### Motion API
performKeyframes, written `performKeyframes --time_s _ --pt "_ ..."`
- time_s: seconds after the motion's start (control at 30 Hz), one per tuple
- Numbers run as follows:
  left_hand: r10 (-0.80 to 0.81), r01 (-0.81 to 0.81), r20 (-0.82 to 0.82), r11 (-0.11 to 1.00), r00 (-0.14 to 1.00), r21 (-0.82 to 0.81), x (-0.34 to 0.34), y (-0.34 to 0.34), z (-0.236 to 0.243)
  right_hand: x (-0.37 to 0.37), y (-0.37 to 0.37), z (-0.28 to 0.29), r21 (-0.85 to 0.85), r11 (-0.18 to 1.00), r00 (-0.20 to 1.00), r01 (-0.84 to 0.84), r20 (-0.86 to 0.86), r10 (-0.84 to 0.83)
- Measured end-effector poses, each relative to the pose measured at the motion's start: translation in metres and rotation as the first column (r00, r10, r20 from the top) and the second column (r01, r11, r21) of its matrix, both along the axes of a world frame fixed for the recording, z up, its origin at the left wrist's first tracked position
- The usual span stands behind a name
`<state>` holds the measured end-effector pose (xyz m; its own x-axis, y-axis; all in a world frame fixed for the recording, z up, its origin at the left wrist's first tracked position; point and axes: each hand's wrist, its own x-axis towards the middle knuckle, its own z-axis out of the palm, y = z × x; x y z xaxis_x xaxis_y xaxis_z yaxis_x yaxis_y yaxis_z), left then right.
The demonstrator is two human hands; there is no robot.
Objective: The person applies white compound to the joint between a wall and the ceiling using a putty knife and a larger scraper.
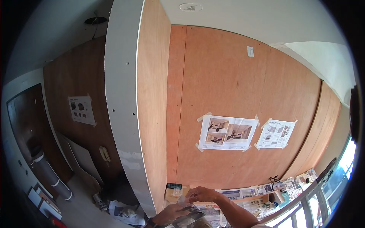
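Observation:
Low in the head view, my left hand (169, 214) is closed round a crumpled piece of clear plastic wrapping (183, 200). A dark band lies over my left wrist. From the right, my right hand (201, 194) reaches across with bent fingers pinched together at the top edge of the wrapping. Just below my hands is a dark, shiny object (194, 215), partly hidden; its kind cannot be made out.
Newspaper sheets (243, 193) cover the surface along the plywood wall (228, 83). Taped printed sheets (228, 132) hang on it. A grey-edged partition (127, 114) juts out at left. A metal ladder (306, 212) stands at right. A long grey tube (53, 178) leans near the door.

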<state>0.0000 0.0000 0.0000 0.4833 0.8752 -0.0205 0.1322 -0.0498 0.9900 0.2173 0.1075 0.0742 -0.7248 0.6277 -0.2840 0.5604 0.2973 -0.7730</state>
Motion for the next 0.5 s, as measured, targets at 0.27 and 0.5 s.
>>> performKeyframes --time_s 0.27,0.5 --pt "0.125 -0.119 0.025 0.979 0.992 -0.166 -0.01 -0.005 0.003 -0.019 0.002 -0.01 0.013 0.997 0.949 0.081 -0.308 -0.072" --pt "0.192 -0.105 0.351 0.962 0.916 -0.251 -0.017 -0.026 0.006 -0.029 0.023 0.064 0.201 0.966 0.779 0.164 -0.627 -0.002"
